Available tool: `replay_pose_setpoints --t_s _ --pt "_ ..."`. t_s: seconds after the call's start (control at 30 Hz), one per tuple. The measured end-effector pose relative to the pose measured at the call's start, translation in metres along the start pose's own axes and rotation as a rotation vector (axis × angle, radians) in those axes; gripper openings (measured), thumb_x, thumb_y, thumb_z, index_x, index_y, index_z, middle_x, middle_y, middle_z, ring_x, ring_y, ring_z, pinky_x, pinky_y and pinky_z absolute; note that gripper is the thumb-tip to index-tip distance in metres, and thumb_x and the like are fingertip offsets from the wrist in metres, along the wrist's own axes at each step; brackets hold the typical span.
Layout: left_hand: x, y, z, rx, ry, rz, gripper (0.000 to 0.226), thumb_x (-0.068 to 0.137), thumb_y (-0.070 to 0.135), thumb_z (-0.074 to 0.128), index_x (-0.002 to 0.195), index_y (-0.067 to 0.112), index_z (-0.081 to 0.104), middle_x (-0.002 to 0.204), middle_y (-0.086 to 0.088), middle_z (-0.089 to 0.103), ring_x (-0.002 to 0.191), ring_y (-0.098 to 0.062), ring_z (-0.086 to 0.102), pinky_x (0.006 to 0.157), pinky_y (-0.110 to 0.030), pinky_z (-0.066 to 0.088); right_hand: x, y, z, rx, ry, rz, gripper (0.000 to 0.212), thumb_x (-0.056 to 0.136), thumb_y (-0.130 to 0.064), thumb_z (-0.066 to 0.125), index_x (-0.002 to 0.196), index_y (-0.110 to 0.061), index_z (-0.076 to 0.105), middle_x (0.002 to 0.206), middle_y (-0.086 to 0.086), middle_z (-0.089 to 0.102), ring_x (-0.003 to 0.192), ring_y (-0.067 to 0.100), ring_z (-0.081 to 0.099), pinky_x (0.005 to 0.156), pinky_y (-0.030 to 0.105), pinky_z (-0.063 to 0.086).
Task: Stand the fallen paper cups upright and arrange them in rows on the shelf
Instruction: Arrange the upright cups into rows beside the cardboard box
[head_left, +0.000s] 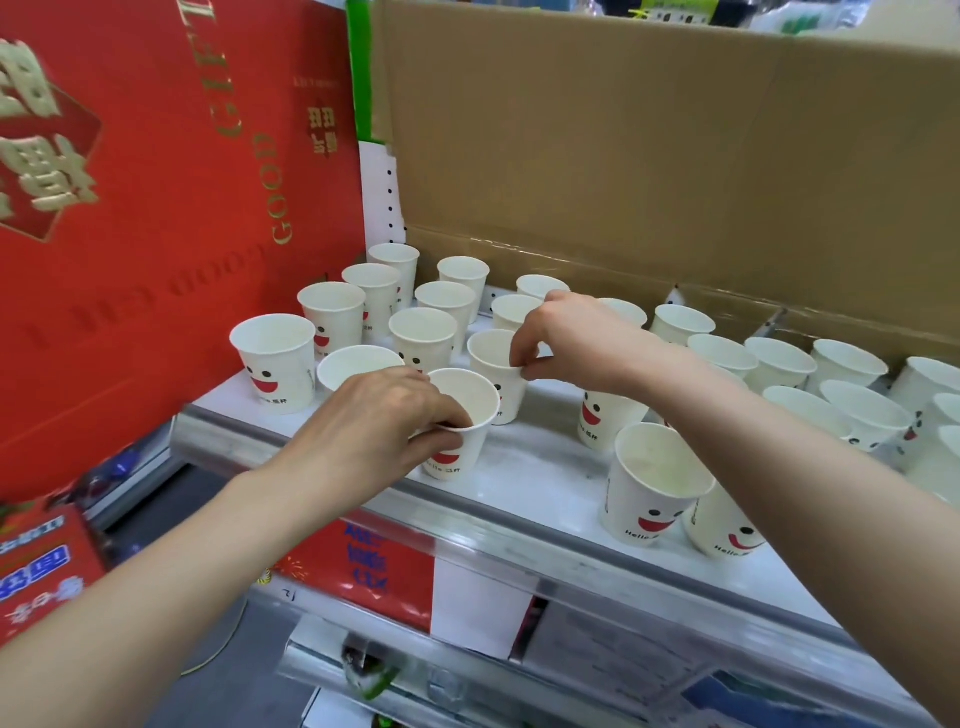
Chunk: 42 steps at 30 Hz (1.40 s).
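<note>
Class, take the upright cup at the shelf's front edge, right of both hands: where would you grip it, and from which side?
Probably pinch the cup by its rim from above: it stands upright, mouth open, and a second cup crowds its right side.

The paper cups are thin white paper with a matt outside and flat printed red-and-black faces. The shelf is smooth and white with a dull gloss. Its front price rail is clear, shiny plastic. The cardboard box behind is brown, matt and creased. The red gift box is glossy card, and its lettering is raised gold foil.
</note>
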<state>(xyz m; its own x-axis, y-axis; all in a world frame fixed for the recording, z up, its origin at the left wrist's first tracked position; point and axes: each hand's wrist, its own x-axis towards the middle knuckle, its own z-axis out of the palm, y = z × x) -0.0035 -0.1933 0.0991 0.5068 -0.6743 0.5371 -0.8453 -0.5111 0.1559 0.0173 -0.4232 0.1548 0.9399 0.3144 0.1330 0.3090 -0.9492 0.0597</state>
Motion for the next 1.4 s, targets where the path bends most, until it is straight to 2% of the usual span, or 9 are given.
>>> replay_pose_setpoints --t_s 0.33,0.53,0.67,0.8,1.0,1.1,1.2,1.3,1.4 --pt "0.000 0.002 0.006 -0.087 0.014 -0.012 0.016 0.075 0.021 0.079 0.091 0.023 0.075 0.081 0.006 0.071 0.079 -0.013 0.064 0.063 -0.038 0.055 0.000 0.005 0.002 0.006 -0.008 -0.019 0.013 0.085 -0.020 0.071 0.096 -0.025 0.074 0.091 -0.009 0.070 0.088 0.008 0.043 0.078 0.042 0.052" --pt "0.002 0.002 0.011 -0.108 0.020 0.006 0.016 0.077 0.028 0.075 0.092 0.023 0.075 0.082 0.007 0.071 0.081 -0.010 0.063 0.066 -0.035 0.055 -0.003 0.020 -0.014 0.045 0.025 -0.007 0.026 0.083 -0.020 0.073 0.106 -0.032 0.071 0.094 -0.013 0.067 0.087 0.011 0.047 0.081 0.035 0.047" --pt "0.005 0.004 0.013 -0.063 0.070 0.011 0.029 0.080 0.036 0.072 0.106 0.022 0.071 0.102 0.007 0.070 0.099 -0.011 0.061 0.082 -0.037 0.054 -0.017 0.040 -0.027 0.048 0.072 0.076 0.023 0.083 -0.015 0.070 0.101 -0.029 0.073 0.092 -0.012 0.070 0.073 0.005 0.052 0.069 0.027 0.043" --pt "0.016 0.029 0.012 -0.025 0.144 0.112 0.039 0.082 0.038 0.071 0.116 0.020 0.066 0.114 0.003 0.065 0.111 -0.016 0.057 0.090 -0.032 0.049 -0.040 0.054 -0.029 0.060 0.081 0.172 0.009 0.086 -0.030 0.066 0.088 -0.029 0.075 0.081 -0.015 0.068 0.062 -0.001 0.049 0.056 0.018 0.036" --pt "0.045 0.082 0.042 -0.065 -0.013 0.324 0.041 0.083 0.033 0.071 0.120 0.019 0.062 0.120 0.002 0.060 0.117 -0.017 0.050 0.088 -0.033 0.052 -0.062 0.056 -0.017 0.071 -0.079 0.277 0.030 0.081 -0.056 0.063 0.081 -0.029 0.075 0.077 -0.009 0.071 0.071 0.013 0.061 0.068 0.034 0.053" --pt "0.052 0.097 0.055 -0.042 -0.023 0.374 0.031 0.079 0.029 0.075 0.108 0.019 0.068 0.106 0.002 0.067 0.108 -0.017 0.057 0.081 -0.027 0.051 -0.067 0.051 -0.011 0.041 -0.112 0.237 0.027 0.082 -0.052 0.065 0.084 -0.027 0.076 0.080 -0.007 0.073 0.072 0.012 0.062 0.055 0.023 0.046" --pt "0.050 0.097 0.062 -0.066 -0.029 0.377 0.017 0.081 0.026 0.072 0.096 0.017 0.072 0.092 0.001 0.071 0.096 -0.019 0.062 0.075 -0.033 0.056 -0.073 0.048 -0.009 0.005 -0.097 0.193 0.020 0.084 -0.044 0.066 0.084 -0.025 0.074 0.078 -0.006 0.070 0.065 0.010 0.057 0.040 0.013 0.031" --pt "0.046 0.086 0.059 -0.073 -0.050 0.351 0.015 0.081 0.023 0.073 0.094 0.016 0.072 0.092 0.000 0.072 0.097 -0.021 0.062 0.076 -0.040 0.056 -0.077 0.051 -0.009 0.031 -0.073 0.150 0.012 0.086 -0.029 0.067 0.088 -0.020 0.074 0.074 -0.009 0.064 0.062 0.008 0.051 0.047 0.011 0.033" --pt "0.044 0.074 0.049 -0.088 -0.084 0.320 0.017 0.082 0.026 0.066 0.095 0.017 0.072 0.092 0.001 0.071 0.098 -0.019 0.061 0.078 -0.041 0.055 -0.080 0.053 -0.011 0.031 -0.071 0.124 0.012 0.087 -0.024 0.068 0.096 -0.019 0.075 0.090 -0.007 0.071 0.079 0.012 0.058 0.053 0.014 0.032"
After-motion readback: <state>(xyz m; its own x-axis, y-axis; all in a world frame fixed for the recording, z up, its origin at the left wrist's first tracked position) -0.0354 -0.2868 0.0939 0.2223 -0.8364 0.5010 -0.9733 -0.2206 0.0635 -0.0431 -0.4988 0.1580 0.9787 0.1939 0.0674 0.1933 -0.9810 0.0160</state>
